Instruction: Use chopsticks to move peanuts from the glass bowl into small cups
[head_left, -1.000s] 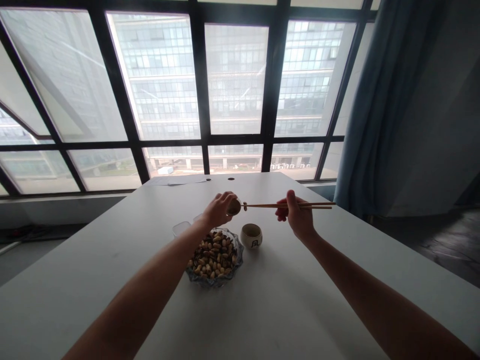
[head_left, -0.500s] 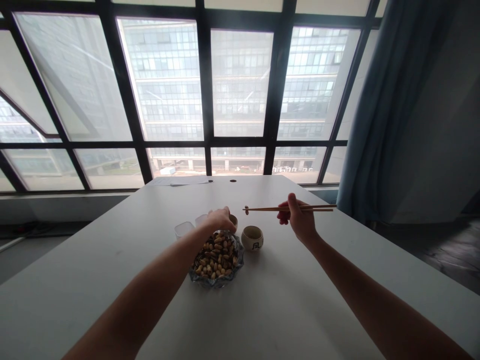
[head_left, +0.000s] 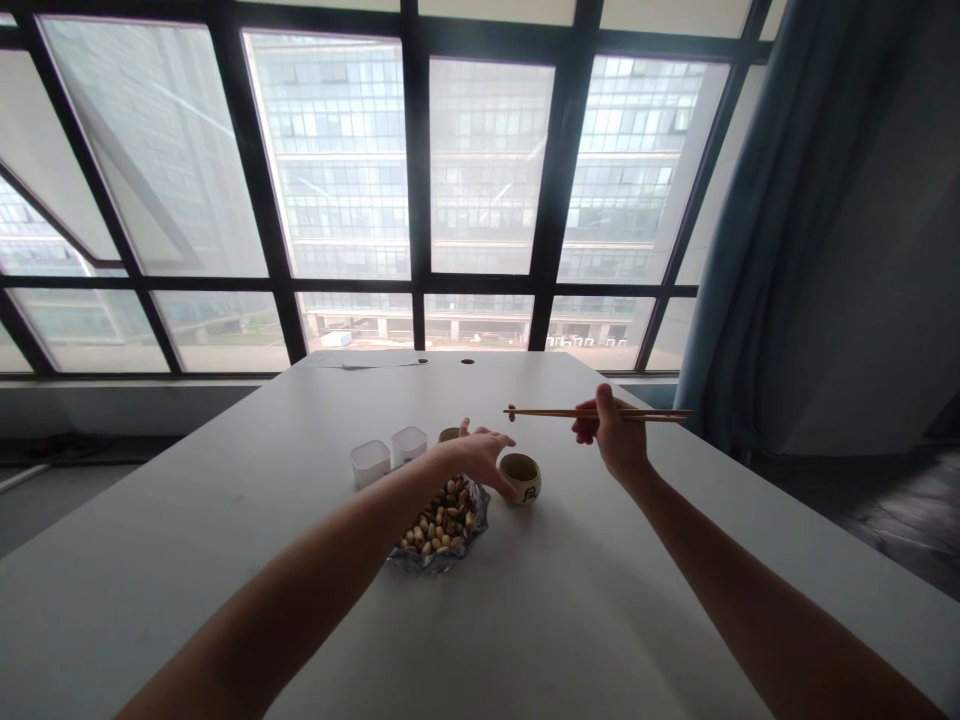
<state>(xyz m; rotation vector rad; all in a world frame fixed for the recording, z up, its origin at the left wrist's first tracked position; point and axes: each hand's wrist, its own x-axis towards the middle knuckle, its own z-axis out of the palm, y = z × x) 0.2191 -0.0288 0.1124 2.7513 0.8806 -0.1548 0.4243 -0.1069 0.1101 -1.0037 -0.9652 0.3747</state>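
My right hand [head_left: 621, 437] is closed around a pair of wooden chopsticks [head_left: 559, 412], held level above the table. At their tips a small brown nut [head_left: 511, 413] is pinched. My left hand [head_left: 484, 457] reaches over the far side of the nut bowl with fingers spread. Its thumb is at the left side of a small ceramic cup [head_left: 529, 490] with a dark character; whether it touches is hard to tell. Behind that hand a second small cup [head_left: 448, 435] is partly hidden. The clear scalloped bowl [head_left: 480, 535] of nuts [head_left: 442, 520] is partly covered by my left forearm.
Two translucent plastic containers [head_left: 370, 462] stand left of the cups. Papers [head_left: 360, 360] lie at the far edge of the white table [head_left: 480, 640], near two dark cable holes. Beyond are large windows, with a blue curtain [head_left: 765, 250] at the right.
My left hand has left the far cup and moved right to the character-marked cup, which sits slightly further right. The chopsticks with the nut have shifted a little right.
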